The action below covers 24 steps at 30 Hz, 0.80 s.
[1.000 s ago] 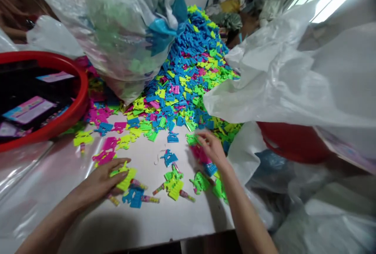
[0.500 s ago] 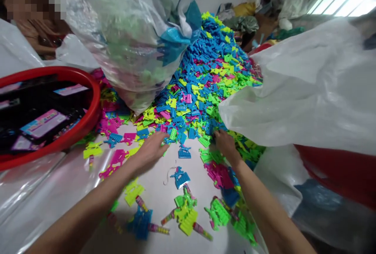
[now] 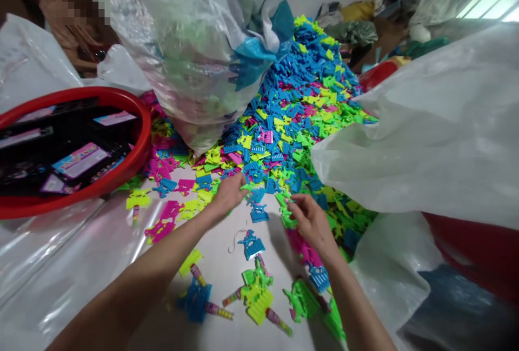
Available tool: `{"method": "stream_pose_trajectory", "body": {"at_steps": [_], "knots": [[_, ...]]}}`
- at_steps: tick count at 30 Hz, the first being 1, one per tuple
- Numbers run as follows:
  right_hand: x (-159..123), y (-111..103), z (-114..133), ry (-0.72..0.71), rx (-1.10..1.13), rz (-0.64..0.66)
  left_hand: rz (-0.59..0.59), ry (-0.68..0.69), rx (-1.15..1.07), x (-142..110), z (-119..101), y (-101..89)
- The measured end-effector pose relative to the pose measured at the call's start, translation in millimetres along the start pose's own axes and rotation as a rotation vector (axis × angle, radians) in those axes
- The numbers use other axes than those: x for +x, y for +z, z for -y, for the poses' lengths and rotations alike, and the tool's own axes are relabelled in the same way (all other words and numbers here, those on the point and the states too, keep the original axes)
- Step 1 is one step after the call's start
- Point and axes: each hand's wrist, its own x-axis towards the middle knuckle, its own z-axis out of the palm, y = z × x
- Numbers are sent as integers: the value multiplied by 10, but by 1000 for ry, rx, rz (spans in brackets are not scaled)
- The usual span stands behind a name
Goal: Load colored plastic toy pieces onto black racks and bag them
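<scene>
Loose plastic toy pieces [image 3: 279, 124] in blue, green, yellow and pink, with slotted panels and animal-like shapes, form a big heap. At its front edge my left hand [image 3: 230, 194] is closed, with a bit of a green piece [image 3: 250, 185] at the fingertips. My right hand [image 3: 311, 221] has thumb and forefinger closed at another green piece [image 3: 283, 200]; its other fingers curl. Between the hands two blue pieces [image 3: 253, 244] lie on the white surface [image 3: 227, 286]. Nearer me, green and yellow pieces [image 3: 259, 299] lie with small candy-filled tubes [image 3: 279, 322].
A red tub [image 3: 141, 140] on the left holds black packs with printed labels. One bulging clear bag [image 3: 194, 70] stands behind my left hand. White plastic sheeting [image 3: 421, 124] spreads at the right. Another person's arm [image 3: 67, 32] shows at the upper left.
My right hand has drawn back toward me from the heap, its thumb and forefinger now at a green piece. My left hand has shifted slightly right. The view has turned a little left.
</scene>
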Motion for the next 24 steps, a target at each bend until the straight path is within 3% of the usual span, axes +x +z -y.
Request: {"method": "stream_pose_trajectory", "body": {"at_steps": [2,4,6,9,17,24], "knots": [[-186,189,248,-21,94,75,-23,-97,-249,-209,38,-42],[-336,370,412,-24,120,105,-25,-221,-635,-441,50,-77],[-446,525,479,23,189,68,-13,-325,-1025,-665,45,-112],[-570,692,491,105,340,54,-16,-411,-1336,-941,25,-164],[-782,837,666,159,459,89,165,-360,-1417,-1431,10,-320],[-1091,915,752,165,424,35,-10,-555,-1625,-1650,74,-426]]}}
